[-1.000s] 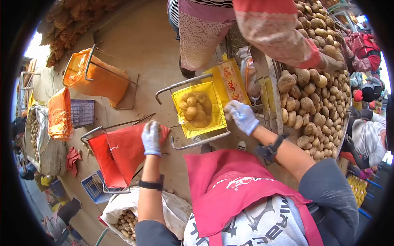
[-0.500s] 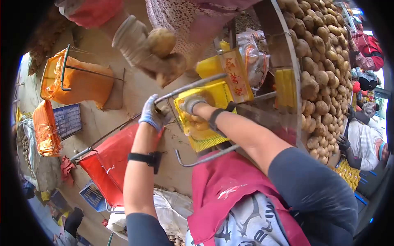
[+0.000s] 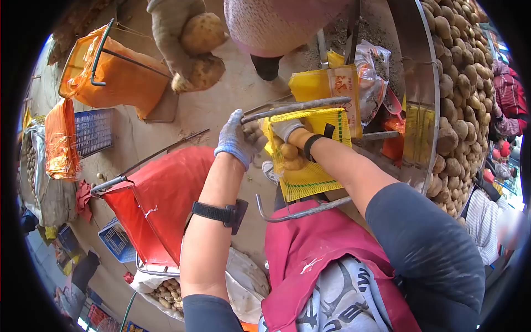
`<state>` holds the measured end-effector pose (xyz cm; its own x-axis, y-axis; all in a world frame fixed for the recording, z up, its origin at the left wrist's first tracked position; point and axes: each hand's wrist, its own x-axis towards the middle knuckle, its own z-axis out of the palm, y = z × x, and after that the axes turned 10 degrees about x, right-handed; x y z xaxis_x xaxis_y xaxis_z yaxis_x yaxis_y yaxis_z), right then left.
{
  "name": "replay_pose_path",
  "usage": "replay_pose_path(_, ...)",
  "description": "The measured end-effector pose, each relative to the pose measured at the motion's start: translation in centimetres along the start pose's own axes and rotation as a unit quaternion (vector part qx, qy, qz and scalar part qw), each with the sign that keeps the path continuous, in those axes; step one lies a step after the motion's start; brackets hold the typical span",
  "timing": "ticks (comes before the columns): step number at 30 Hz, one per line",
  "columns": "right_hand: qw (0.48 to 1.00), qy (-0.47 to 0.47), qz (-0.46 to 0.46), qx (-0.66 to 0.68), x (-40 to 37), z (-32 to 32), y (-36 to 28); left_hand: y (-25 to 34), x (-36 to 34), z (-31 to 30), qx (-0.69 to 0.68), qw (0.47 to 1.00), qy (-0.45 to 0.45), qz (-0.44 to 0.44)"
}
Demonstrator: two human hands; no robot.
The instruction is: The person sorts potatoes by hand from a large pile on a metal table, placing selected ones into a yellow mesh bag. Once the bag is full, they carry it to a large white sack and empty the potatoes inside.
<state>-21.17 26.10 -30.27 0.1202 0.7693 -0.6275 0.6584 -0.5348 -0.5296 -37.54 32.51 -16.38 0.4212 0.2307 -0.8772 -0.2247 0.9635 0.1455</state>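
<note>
A yellow mesh bag (image 3: 310,180) hangs open on a bent metal frame (image 3: 310,107) in front of me, with several potatoes (image 3: 291,157) inside. My right hand (image 3: 286,129), in a pale glove, reaches into the bag's mouth; its fingers are hidden. On the left, beside the frame's upper bar, is my gloved left hand (image 3: 239,138). Its fingers are curled towards the bag around brownish lumps I cannot make out clearly. Above, another person's gloved hand (image 3: 172,41) is at a large potato (image 3: 203,34), with a second potato (image 3: 206,72) just below.
To the right, a metal-edged bin (image 3: 420,72) borders a large heap of potatoes (image 3: 459,110). A stack of yellow bags (image 3: 315,87) lies beyond the frame. On the left stand a red bag (image 3: 160,205) on a frame, an orange bag (image 3: 130,77) and a blue crate (image 3: 94,131).
The camera view has shifted. My left hand now appears closer to the yellow bag, while my right hand stays inside. The other person's hand and potatoes have moved up, away from my hands.
</note>
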Motion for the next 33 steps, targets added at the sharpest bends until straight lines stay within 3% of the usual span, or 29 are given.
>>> replay_pose_path(1,0.992,0.071,-0.084,-0.057,-0.9,0.4,0.5,0.3,0.1,0.3,-0.039,0.998,-0.056,-0.015)
replay_pose_path(2,0.969,0.142,-0.168,-0.116,-2.1,0.8,1.1,0.5,0.1,1.1,-0.027,0.999,0.028,-0.022)
replay_pose_path(4,0.991,0.056,-0.083,-0.085,-2.8,-1.3,0.5,0.5,0.2,1.8,0.002,0.998,0.067,0.008)
replay_pose_path(7,0.981,0.039,-0.188,-0.018,-13.3,-11.1,-4.7,0.1,0.2,2.1,0.086,0.981,0.121,0.128)
replay_pose_path(9,0.982,0.061,-0.126,0.127,-20.2,-16.9,-4.4,-0.5,-0.2,2.2,0.176,0.948,0.126,0.235)
replay_pose_path(11,0.966,0.1,0.041,0.233,-23.9,-18.7,1.6,0.3,0.7,0.0,0.279,0.917,0.05,0.281)
replay_pose_path(14,0.973,0.06,0.141,0.175,-24.1,-16.6,5.1,1.3,0.3,-1.0,0.456,0.828,-0.007,0.326)
replay_pose_path(16,0.983,0.075,0.074,0.148,-23.0,-16.6,1.9,1.7,-0.3,0.1,0.482,0.829,0.054,0.277)
replay_pose_path(17,0.98,0.032,0.076,0.183,-21.1,-15.4,1.6,1.7,-1.3,1.2,0.494,0.829,0.081,0.247)
replay_pose_path(18,0.973,-0.009,0.078,0.216,-19.2,-14.1,2.4,2.8,-2.2,3.2,0.425,0.89,0.115,0.118)
replay_pose_path(19,0.98,-0.031,0.089,0.177,-18.0,-12.4,3.6,4.0,-2.0,3.9,0.453,0.878,0.15,0.03)
replay_pose_path(20,0.985,-0.05,0.095,0.137,-16.5,-10.8,4.7,6.1,1.5,1.8,0.489,0.86,0.12,-0.08)
replay_pose_path(22,0.991,-0.054,0.094,0.084,-14.8,-10.9,5.0,7.8,3.6,2.6,0.591,0.78,0.151,-0.14)
replay_pose_path(24,0.991,-0.034,0.109,0.063,-15.9,-11.1,5.6,4.8,1.2,8.6,0.71,0.65,0.264,-0.066)
replay_pose_path(27,0.99,-0.059,0.099,0.084,-15.9,-10.6,6.1,3.6,6.4,1.2,0.661,0.622,0.378,0.183)
replay_pose_path(28,0.988,-0.066,0.095,0.105,-16.0,-10.3,6.1,3.6,6.3,0.3,0.656,0.603,0.37,0.264)
replay_pose_path(31,0.98,-0.062,0.083,0.17,-18.0,-8.6,7.4,6.3,1.4,6.2,0.5,0.512,0.412,0.564)
replay_pose_path(33,0.977,-0.039,0.075,0.198,-19.4,-7.6,9.7,5.7,-1.0,9.3,0.464,0.588,0.331,0.574)
